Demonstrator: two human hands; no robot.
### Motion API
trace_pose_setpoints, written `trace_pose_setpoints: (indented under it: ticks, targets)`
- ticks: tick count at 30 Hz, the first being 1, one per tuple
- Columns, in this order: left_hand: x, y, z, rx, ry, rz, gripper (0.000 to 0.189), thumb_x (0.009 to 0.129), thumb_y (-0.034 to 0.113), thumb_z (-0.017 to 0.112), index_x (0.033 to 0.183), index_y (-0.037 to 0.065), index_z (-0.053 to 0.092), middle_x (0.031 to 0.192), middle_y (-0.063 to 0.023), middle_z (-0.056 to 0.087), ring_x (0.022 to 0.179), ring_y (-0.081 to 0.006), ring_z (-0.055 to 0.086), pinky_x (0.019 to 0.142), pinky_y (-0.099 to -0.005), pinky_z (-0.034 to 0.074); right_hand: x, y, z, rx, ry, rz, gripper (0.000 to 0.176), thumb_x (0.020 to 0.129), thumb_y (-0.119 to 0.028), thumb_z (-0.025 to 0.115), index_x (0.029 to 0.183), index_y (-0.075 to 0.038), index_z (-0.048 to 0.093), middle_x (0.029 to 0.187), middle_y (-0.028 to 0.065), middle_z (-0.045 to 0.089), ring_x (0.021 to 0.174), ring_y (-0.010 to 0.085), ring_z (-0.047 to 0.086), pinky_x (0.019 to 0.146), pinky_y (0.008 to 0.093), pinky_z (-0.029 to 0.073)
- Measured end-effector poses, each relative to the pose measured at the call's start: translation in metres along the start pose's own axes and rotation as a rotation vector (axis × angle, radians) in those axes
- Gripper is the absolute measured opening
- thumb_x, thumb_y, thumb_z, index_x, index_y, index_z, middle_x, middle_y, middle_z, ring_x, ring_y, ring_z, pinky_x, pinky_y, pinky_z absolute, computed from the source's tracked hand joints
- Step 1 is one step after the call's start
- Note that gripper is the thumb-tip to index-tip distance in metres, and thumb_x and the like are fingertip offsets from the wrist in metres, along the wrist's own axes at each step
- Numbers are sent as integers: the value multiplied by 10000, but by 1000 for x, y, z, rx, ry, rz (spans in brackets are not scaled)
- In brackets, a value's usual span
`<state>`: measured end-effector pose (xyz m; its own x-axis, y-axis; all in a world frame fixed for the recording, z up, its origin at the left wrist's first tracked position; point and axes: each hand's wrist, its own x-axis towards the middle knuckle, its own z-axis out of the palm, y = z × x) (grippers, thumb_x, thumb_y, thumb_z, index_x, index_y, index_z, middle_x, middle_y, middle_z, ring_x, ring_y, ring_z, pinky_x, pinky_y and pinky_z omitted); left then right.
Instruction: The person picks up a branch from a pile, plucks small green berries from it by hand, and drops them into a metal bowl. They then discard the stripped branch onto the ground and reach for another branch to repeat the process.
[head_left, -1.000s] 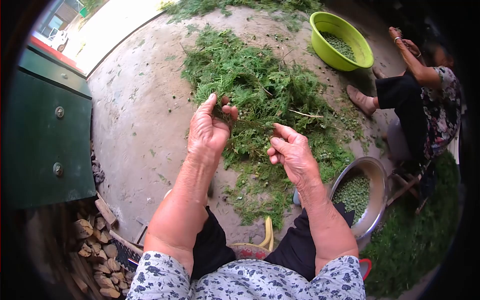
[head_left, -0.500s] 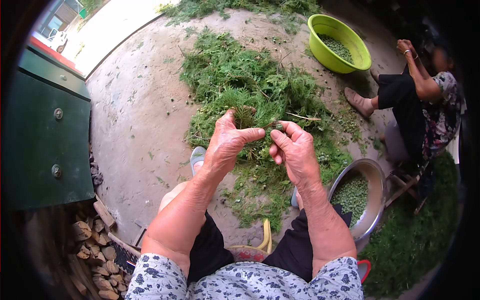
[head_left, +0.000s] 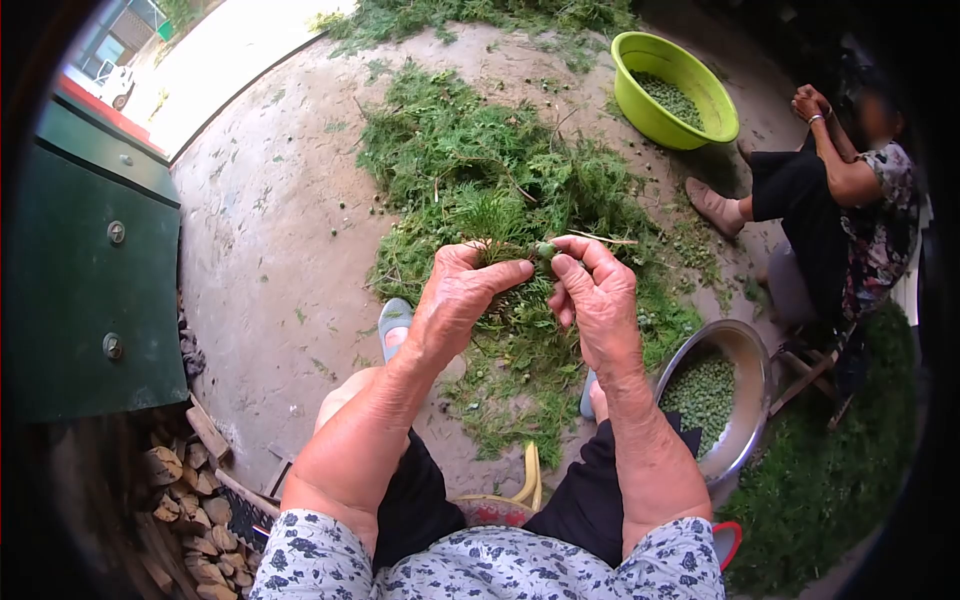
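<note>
My left hand [head_left: 450, 300] is closed around a leafy evergreen sprig [head_left: 478, 212], whose flat green fronds point away from me. Thumb and forefinger of my right hand [head_left: 598, 300] pinch a small round green cone [head_left: 545, 250] at the sprig's stem end, close to my left thumb tip. Beneath both hands spreads a loose pile of cut evergreen branches [head_left: 450, 130] on the floor. Right of my right forearm, a steel basin [head_left: 766, 385] holds many similar green cones [head_left: 705, 395].
A lime-green basin [head_left: 640, 105], part filled with cones, stands at the back right. Another person [head_left: 850, 185] sits at the right, hands together. A dark green metal cabinet [head_left: 90, 290] and stacked firewood [head_left: 205, 510] are at the left. More cut greenery [head_left: 820, 490] lies lower right.
The green cone now shows between my right fingertips, where it was hidden before. My right hand has shifted slightly, and the sprig has tilted a little.
</note>
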<state>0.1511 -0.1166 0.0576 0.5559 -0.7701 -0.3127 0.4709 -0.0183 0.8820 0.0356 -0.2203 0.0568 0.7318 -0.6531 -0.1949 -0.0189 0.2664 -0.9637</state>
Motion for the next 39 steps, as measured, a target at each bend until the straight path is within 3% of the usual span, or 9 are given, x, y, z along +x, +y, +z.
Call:
trace_pose_setpoints:
  ticks: [6,13,15,18,21,26,29,31,39]
  targets:
    - [-1,0,2,79,-21,50,171,755,79,674,908,7,655,792,-11,642,671,-55,549,590,-211,444,-1,-7,3,-102,26,-3,193,824,-142,633,988,-42,631,807,-21,549,556,18,481,447,154,383]
    - [-2,-3,4,30,-3,1,155,741,21,671,894,4,654,814,-29,652,695,-84,589,642,-234,480,1,-1,-2,-51,36,-2,162,830,-122,622,963,-30,636,769,-17,540,553,29,478,453,164,379]
    - [-4,-1,5,3,8,-66,160,736,5,665,896,3,651,822,-34,652,707,-92,593,657,-244,486,4,0,-7,252,-15,147,138,850,-111,593,940,-10,625,730,-8,533,540,39,475,442,173,363]
    - [-2,-6,5,-42,-6,-8,156,734,-4,662,889,5,649,821,-40,653,694,-97,596,642,-241,491,9,10,-16,538,-99,219,126,868,-104,565,929,-1,603,729,12,552,562,58,490,446,186,363]
    - [-4,0,7,-139,-12,-5,149,734,-7,660,882,8,648,819,-46,653,686,-102,600,624,-238,493,11,7,-14,617,-54,216,115,868,-91,550,945,-9,574,770,38,577,603,82,518,467,206,386]
    - [-5,1,3,-51,-3,-20,154,741,35,664,892,7,656,784,-27,650,661,-82,578,602,-224,464,12,-8,-14,614,-95,202,107,852,-67,530,950,-27,545,837,76,598,628,99,544,465,221,398]
    - [-6,3,3,-26,-25,-13,143,742,19,660,884,6,657,789,-37,653,660,-90,589,611,-223,475,9,-7,-11,496,-128,232,141,850,-99,571,969,-26,558,781,43,596,571,70,522,436,188,374]
    - [-5,3,2,-30,-34,-17,139,740,2,657,879,5,656,796,-48,656,660,-100,602,624,-225,488,7,-7,-8,250,-148,206,177,832,-147,624,960,-28,591,708,-7,582,510,38,488,406,153,340]
    - [-8,4,3,18,-57,-56,174,708,-13,656,881,-1,657,820,-54,658,704,-112,608,670,-249,494,4,-4,-7,247,-101,292,155,835,-185,631,891,-41,620,695,-29,579,493,33,485,389,143,319]
